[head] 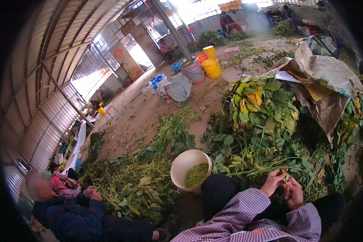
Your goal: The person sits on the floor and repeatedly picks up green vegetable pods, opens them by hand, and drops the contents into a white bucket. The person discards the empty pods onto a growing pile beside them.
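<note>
My left hand [273,183] and my right hand [293,193] meet above my lap. A small green bean pod [286,177] sits between their fingertips, pinched by both. Just beyond them lie cut leafy bean stalks [257,170], whose stems run close to my left hand. A white plastic bucket [176,172] stands past my knee, to the left of my hands. Small green beans [197,174] fill its lower part. My fingers partly hide the pod.
A seated person [69,211] works at a plant heap [136,190] on my left. A tall leafy pile [269,106] under brown sacking [323,78] rises at right. Farther off are yellow buckets [211,68], a grey tub [193,72], a metal post [172,30] and a stool [232,49].
</note>
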`<move>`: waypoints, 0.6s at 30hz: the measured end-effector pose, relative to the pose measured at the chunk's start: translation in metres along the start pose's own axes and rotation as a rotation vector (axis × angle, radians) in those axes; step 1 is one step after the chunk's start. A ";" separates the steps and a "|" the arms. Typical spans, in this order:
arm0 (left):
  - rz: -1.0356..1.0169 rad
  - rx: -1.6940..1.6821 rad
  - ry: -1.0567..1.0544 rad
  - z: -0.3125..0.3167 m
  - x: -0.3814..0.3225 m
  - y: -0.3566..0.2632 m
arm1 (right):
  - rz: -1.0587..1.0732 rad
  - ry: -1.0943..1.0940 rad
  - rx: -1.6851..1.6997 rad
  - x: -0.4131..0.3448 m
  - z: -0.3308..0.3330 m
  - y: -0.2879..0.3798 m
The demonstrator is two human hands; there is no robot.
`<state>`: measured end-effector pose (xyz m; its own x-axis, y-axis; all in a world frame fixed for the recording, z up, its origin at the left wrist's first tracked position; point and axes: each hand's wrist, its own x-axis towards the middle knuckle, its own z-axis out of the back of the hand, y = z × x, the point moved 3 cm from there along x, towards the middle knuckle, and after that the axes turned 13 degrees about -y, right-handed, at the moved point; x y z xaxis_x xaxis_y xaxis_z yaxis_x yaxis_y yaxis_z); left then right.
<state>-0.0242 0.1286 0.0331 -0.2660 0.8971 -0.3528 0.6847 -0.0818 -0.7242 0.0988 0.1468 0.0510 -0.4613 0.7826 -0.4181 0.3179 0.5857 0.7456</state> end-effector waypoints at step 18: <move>-0.268 0.255 -0.188 0.012 0.013 0.035 | 0.592 -0.192 -0.343 0.027 0.000 -0.011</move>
<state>-0.0114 0.1319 -0.0041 -0.5472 0.8085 -0.2166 0.3903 0.0176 -0.9205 0.0825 0.1612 0.0315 -0.1275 0.9907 0.0472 0.1769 -0.0241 0.9839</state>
